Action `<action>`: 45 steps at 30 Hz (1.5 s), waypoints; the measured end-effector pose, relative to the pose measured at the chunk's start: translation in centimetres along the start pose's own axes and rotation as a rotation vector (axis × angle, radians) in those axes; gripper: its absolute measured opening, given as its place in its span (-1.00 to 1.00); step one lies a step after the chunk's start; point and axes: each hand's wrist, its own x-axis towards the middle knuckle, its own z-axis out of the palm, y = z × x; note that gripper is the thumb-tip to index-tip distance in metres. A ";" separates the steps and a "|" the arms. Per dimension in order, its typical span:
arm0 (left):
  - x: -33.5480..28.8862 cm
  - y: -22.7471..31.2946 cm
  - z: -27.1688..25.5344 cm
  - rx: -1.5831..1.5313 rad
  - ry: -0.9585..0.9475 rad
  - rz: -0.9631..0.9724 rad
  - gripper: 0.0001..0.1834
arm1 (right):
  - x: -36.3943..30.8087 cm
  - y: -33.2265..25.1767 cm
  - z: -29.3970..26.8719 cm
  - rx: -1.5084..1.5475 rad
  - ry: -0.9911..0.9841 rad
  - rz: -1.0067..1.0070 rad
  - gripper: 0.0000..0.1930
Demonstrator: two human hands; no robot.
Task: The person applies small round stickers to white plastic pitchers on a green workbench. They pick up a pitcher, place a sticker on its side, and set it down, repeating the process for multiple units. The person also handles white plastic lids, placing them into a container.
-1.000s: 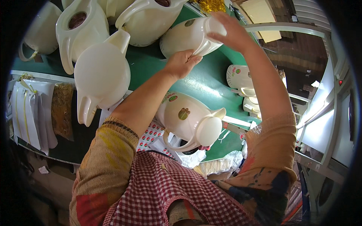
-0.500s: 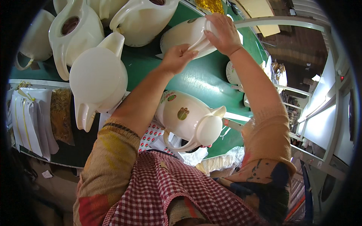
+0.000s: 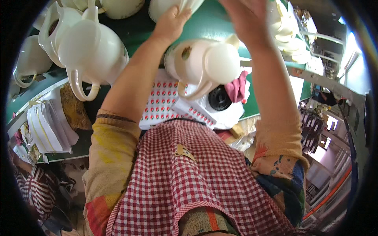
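Note:
At the far edge of the view, a cream jug (image 3: pixel 156 8) lies on the green table, mostly cut off. My left hand (image 3: pixel 171 24) is closed on a pale strip at that jug's near side; whether it is handle or rim I cannot tell. My right hand (image 3: pixel 252 15) is right of it, smeared by motion and partly out of the picture, so its fingers do not show clearly. Between my forearms another cream jug (image 3: pixel 193 59) lies on its side, with a round lid (image 3: pixel 223 63), a looped handle and a brown-green emblem.
Several cream jugs (image 3: pixel 88 47) crowd the left. Sticker sheets (image 3: pixel 159 98), a black round part (image 3: pixel 219 98) and a maroon cloth (image 3: pixel 237 88) lie near my apron. White papers (image 3: pixel 51 122) hang at the left edge. More white pieces (image 3: pixel 285 27) stand at right.
The view has shifted, so the table's things sit higher in the picture. My right hand has come away from the left hand, toward the right. My left hand still grips the far jug.

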 end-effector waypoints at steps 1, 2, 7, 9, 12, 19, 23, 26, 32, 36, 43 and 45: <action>-0.1 -2.7 0.4 -0.167 0.041 0.105 -0.60 | -4.1 -1.4 -0.2 0.091 0.169 0.065 -0.76; -2.0 -0.9 -1.3 -0.022 0.032 0.078 -0.56 | -8.4 -4.0 -0.8 0.094 0.320 0.141 -0.82; -17.9 -1.4 -6.5 -0.147 0.043 -0.308 -0.77 | -29.0 -7.6 4.3 0.069 0.053 0.854 -0.75; -23.6 -3.9 -4.9 -0.043 -0.195 -0.660 -0.79 | -33.8 -7.0 8.8 -0.290 -0.167 0.764 -0.66; -26.2 -5.2 -1.8 0.338 -0.528 -0.475 -0.53 | -36.8 -5.3 11.4 -0.139 -0.375 1.050 -0.63; -24.4 -3.8 3.3 0.316 -0.577 -0.414 -0.27 | -38.7 -4.6 9.2 0.609 -0.150 1.091 -0.75; -24.9 -0.6 4.9 -0.112 -0.662 -0.883 -0.42 | -37.9 -5.5 6.3 0.639 -0.121 1.125 -0.71; -26.5 1.3 6.2 -0.259 -0.431 -0.944 -0.58 | -37.5 -8.0 5.8 -0.154 0.312 0.712 -0.77; -28.0 2.9 7.2 -0.343 -0.323 -0.886 -0.54 | -36.1 -14.5 6.7 -0.078 0.292 0.604 -0.79; -28.6 4.1 7.5 -0.316 -0.353 -0.793 -0.51 | -36.4 -14.5 7.1 -0.022 0.291 0.631 -0.78; -29.2 5.0 7.6 -0.258 -0.402 -0.660 -0.60 | -36.5 -14.3 7.4 0.054 0.335 0.541 -0.84; -29.1 5.1 7.4 -0.189 -0.428 -0.635 -0.62 | -36.6 -14.2 7.5 0.060 0.339 0.520 -0.86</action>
